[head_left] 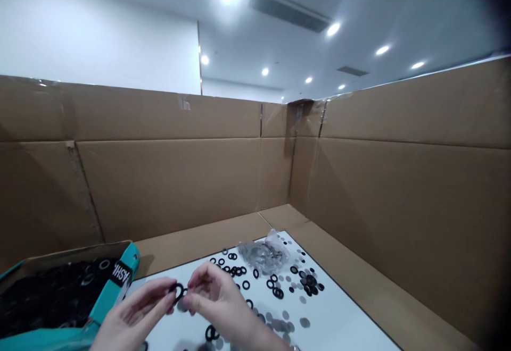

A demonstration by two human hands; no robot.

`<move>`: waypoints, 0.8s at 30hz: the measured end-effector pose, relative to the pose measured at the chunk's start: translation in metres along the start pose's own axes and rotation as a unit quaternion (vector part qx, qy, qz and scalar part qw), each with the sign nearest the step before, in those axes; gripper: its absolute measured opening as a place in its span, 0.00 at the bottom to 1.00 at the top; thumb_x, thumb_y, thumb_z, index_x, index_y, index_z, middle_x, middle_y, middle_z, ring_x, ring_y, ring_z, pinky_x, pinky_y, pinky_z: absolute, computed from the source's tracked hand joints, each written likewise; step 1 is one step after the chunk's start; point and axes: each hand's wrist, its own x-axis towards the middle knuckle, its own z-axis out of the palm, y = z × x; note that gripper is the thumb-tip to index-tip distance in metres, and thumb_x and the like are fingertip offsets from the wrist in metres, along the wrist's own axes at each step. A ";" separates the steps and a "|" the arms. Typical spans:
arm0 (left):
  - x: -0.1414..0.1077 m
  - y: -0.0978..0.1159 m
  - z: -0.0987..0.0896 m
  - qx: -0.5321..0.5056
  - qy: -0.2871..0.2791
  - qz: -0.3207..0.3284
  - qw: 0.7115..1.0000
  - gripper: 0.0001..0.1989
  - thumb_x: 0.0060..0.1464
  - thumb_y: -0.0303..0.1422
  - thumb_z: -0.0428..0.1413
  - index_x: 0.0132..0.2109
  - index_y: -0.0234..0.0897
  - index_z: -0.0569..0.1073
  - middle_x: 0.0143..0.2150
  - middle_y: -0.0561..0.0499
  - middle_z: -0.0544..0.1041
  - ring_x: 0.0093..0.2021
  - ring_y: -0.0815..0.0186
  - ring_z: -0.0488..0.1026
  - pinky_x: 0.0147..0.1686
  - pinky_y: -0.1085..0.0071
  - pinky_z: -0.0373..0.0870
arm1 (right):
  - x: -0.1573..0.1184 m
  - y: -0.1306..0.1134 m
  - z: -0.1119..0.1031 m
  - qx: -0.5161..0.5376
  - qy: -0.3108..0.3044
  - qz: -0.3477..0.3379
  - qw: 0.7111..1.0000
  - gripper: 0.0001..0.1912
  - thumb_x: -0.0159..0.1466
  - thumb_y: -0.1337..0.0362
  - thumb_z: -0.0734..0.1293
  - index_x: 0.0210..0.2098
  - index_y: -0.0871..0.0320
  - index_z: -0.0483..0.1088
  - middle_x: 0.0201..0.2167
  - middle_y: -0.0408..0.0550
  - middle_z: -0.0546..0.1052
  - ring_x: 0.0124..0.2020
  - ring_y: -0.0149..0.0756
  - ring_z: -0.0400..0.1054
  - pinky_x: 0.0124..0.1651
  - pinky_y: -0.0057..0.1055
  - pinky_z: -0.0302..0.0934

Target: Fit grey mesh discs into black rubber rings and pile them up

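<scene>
O-ring point(178, 290) pinched between left hand point(133, 315) and right hand point(217, 298), above white sheet point(343, 314) strewn with black rings point(278, 293).

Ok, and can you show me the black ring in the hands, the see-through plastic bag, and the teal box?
black rubber ring point(178, 285): head view, top of the ring's band.
clear plastic bag point(264, 255): head view, middle of the bag.
teal box point(131, 258): head view, corner of its teal rim.
</scene>
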 end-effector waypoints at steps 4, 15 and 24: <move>0.000 0.027 0.013 0.016 -0.013 0.040 0.999 0.25 0.36 0.52 0.64 0.37 0.37 0.79 0.38 0.45 0.81 0.41 0.52 0.76 0.39 0.66 0.75 | 0.010 -0.020 -0.003 -0.021 -0.011 -0.031 0.999 0.20 0.51 0.54 0.75 0.32 0.57 0.63 0.28 0.40 0.69 0.29 0.30 0.67 0.33 0.29 0.61; 0.017 0.026 0.027 -0.072 -0.063 0.032 0.995 0.14 0.43 0.37 0.65 0.37 0.36 0.77 0.37 0.49 0.80 0.40 0.62 0.76 0.42 0.69 0.73 | 0.035 -0.020 -0.025 -0.054 -0.013 -0.002 0.998 0.19 0.55 0.56 0.73 0.40 0.56 0.65 0.35 0.43 0.71 0.31 0.30 0.68 0.36 0.29 0.65; 0.028 0.016 0.029 -0.142 -0.029 -0.005 0.989 0.18 0.40 0.34 0.66 0.39 0.35 0.72 0.29 0.53 0.77 0.32 0.65 0.76 0.37 0.70 0.73 | 0.034 -0.012 -0.029 -0.044 0.004 0.042 0.998 0.17 0.56 0.58 0.73 0.40 0.57 0.67 0.26 0.39 0.70 0.32 0.31 0.69 0.37 0.28 0.62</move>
